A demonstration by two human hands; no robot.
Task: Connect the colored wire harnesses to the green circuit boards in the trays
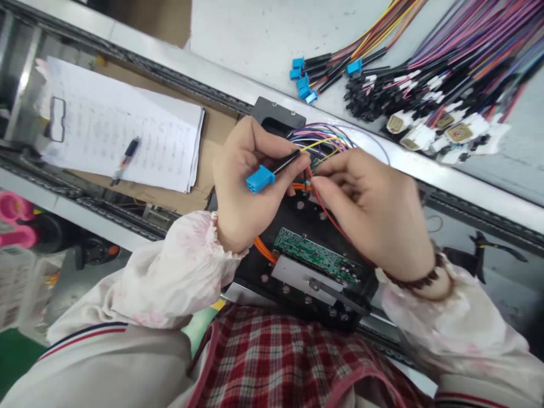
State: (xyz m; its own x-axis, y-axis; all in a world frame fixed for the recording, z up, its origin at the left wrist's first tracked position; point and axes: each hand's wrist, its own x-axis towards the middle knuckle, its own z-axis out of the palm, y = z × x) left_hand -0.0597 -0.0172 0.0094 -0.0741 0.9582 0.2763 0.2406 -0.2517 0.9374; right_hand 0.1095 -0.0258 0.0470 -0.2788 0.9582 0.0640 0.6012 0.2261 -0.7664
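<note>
Fingers of the left hand grip a blue connector by its black lead at center frame; right fingers pinch a red wire above a green circuit board, where a hard tug could strain the wire's joint.

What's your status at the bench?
Left hand gripping blue connector. Right hand pinching red wire above circuit board. Orange cable alongside.

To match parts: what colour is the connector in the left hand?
Blue connector, clearest in the head view.
</note>
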